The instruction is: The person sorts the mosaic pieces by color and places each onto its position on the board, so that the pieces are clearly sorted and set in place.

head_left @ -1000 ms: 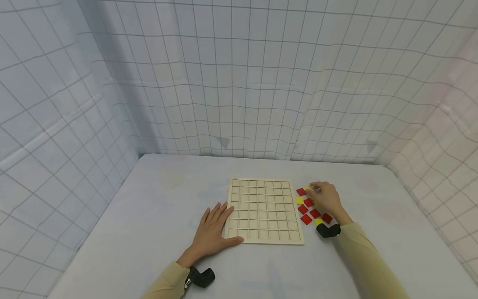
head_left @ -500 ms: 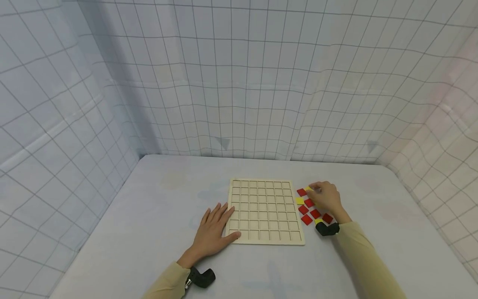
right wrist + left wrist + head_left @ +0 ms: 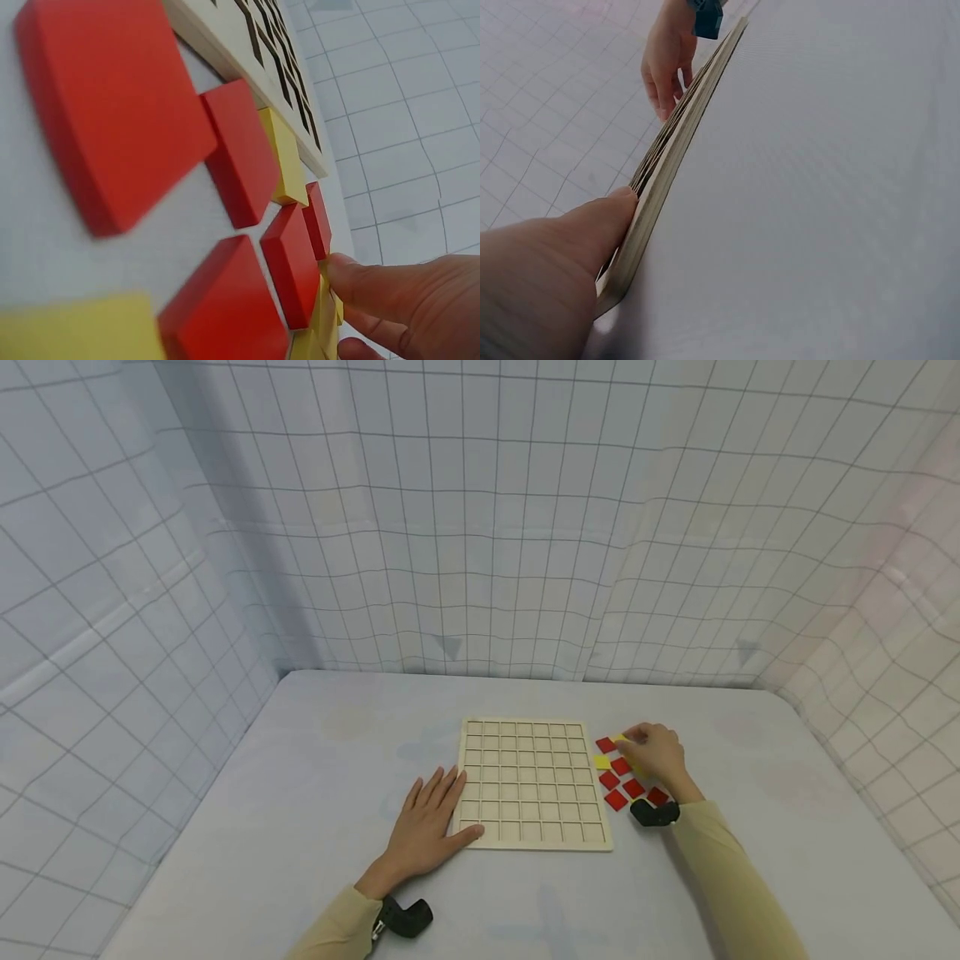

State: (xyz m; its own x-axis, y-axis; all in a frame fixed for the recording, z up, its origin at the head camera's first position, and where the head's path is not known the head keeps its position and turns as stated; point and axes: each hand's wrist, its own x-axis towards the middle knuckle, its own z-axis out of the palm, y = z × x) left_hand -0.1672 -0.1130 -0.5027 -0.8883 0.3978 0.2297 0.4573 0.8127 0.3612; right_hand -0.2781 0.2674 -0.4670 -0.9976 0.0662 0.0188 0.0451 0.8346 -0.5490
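A cream board (image 3: pixel 480 842) with a grid of square recesses lies flat on the table. My left hand (image 3: pixel 422 831) rests spread at its near left corner, fingertips at the left edge and thumb over the front corner. In the left wrist view the thumb (image 3: pixel 604 225) lies over the rim. My right hand (image 3: pixel 656 752) is bent over the loose square tiles right of the board. In the right wrist view its thumb (image 3: pixel 375 285) and fingers pinch a yellow tile (image 3: pixel 324 311) at the far end of the group. The fingertips are partly hidden.
Several red tiles (image 3: pixel 633 788) lie close together along the board's right edge. Among them lie yellow tiles, one of them a yellow square (image 3: pixel 602 762) beside the board. White gridded cloth (image 3: pixel 517 527) hangs behind the table (image 3: pixel 337 718) and at both sides.
My right hand stays over the far tiles, its wrist shifting slightly left and up. My left thumb has drawn back a little along the board's front edge.
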